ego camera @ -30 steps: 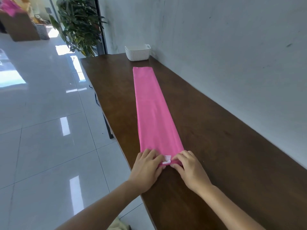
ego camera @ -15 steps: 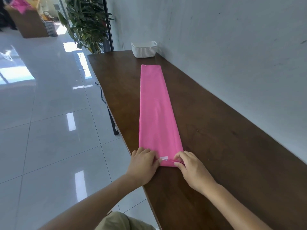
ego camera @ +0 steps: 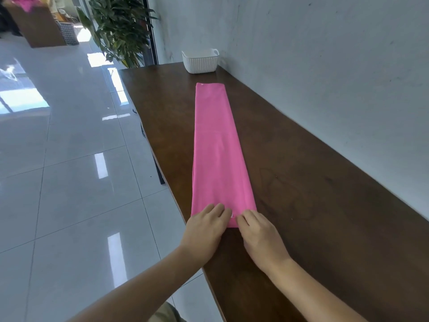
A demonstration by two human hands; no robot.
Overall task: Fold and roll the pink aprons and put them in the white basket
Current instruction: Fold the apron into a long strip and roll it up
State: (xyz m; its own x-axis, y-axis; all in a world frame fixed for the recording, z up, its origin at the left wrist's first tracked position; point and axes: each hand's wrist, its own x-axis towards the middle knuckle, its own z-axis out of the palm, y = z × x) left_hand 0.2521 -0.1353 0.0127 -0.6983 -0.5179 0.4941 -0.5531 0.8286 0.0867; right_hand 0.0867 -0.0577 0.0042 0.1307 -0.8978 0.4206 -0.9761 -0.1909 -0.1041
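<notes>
From here I see the pink apron [ego camera: 218, 147] folded into one long narrow strip, lying flat along the brown table [ego camera: 313, 194]; it runs from the near edge of the tabletop away toward the far end, and its far end stops short of the white basket [ego camera: 200, 62], with bare wood between them. The basket stands at the far end of the table, close against the grey wall [ego camera: 313, 54] on the right; I can make out its ribbed side, its rim and a handle loop, but what lies inside I cannot tell.

My view of the left hand [ego camera: 206, 226] shows it on the near left corner of the strip; its fingers lie close together and curl down over the near end of the cloth; the thumb is hidden. The right hand [ego camera: 257, 233] sits just beside it on the near right corner, fingers likewise together and bent over the hem; a sliver of pink and a bit of white tag [ego camera: 231, 214] show between the two.

Far left, across the glossy tiled floor [ego camera: 58, 182], a lattice bin [ego camera: 67, 33] stands by a brown cabinet [ego camera: 39, 29] with pink cloth [ego camera: 23, 2] heaped on top; the bin's contents are too small to read; a leafy plant [ego camera: 120, 26] stands beyond the table's far end.
</notes>
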